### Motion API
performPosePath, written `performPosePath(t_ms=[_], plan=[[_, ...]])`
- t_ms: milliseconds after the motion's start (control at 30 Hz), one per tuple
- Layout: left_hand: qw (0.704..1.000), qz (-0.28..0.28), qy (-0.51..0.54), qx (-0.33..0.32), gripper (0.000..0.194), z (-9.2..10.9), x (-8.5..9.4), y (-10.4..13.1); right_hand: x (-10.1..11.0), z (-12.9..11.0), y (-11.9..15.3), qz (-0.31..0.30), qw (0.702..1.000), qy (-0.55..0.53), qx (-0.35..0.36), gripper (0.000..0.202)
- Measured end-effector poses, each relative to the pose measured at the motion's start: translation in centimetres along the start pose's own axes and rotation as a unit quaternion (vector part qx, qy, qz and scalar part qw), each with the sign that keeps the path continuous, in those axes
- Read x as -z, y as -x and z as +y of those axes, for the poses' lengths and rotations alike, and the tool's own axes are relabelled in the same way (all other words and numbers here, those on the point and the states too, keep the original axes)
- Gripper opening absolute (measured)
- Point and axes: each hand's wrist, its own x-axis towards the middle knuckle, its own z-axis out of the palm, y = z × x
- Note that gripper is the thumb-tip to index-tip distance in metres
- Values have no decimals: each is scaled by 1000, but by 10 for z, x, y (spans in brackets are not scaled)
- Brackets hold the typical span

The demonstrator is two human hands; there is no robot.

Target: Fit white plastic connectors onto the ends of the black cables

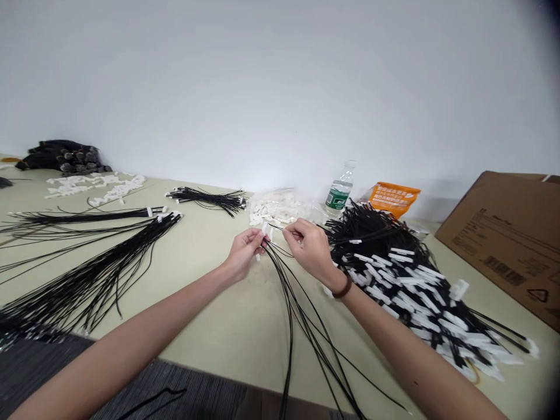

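Observation:
My left hand (245, 249) is closed in a pinch on a small white connector (265, 228) near the middle of the table. From it several thin black wires (286, 291) hang down and fan out over the table's front edge. Just to the right, my right hand (310, 245) pinches the end part of one black wire (275, 227), whose tip points at the connector. Whether the tip touches the connector is too small to tell. Behind both hands lies a clear plastic bag (284, 204) of white connectors.
To the right are a pile of black cables with white connectors (411, 286), a water bottle (340, 191), an orange packet (394, 198) and a cardboard box (507, 245). At left lie black wire bundles (109, 262), loose white pieces (87, 185) and dark cable bundles (65, 156).

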Motion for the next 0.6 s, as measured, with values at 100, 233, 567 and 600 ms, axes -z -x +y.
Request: performPosePath(t_ms=[100, 233, 567, 600], plan=[[1000, 0, -1, -1, 26, 0, 0, 0, -2, 3, -1, -1, 1000, -18, -11, 17], [1000, 0, -4, -5, 25, 1, 0, 0, -4, 5, -1, 0, 999, -37, -25, 17], [999, -11, -46, -14, 28, 2, 0, 0, -2, -1, 0, -4, 999, 41, 27, 16], [999, -13, -49, -15, 29, 2, 0, 0, -1, -1, 1, 2, 996, 74, 54, 15]])
